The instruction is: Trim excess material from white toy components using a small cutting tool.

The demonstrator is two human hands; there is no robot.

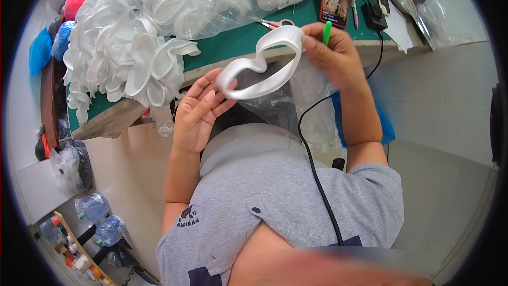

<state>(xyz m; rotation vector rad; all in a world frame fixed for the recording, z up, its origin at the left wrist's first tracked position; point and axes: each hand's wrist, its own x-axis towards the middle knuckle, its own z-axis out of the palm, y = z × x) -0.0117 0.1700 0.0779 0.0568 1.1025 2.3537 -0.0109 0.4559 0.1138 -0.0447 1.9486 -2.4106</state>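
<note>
A white, goggle-shaped padded ring (278, 37) is held up between my two hands, tilted, with its opening showing through. My left hand (197, 114) pinches its lower left end between thumb and fingers. At the upper right end, my right hand (338, 58) grips the ring between thumb and fingers. A slim green stick-like handle (327, 33) also juts from the right hand; its working end is hidden. Beyond the ring, pink-handled scissors (279, 23) lie on the green-topped table (214, 53).
A large heap of similar white rings (137, 63) covers the table's left side, with clear plastic bags (233, 16) behind. At the far right are a lit phone (334, 0), a pink pen (355, 13) and a black adapter (374, 17). A black cable (312, 164) runs down across my front.
</note>
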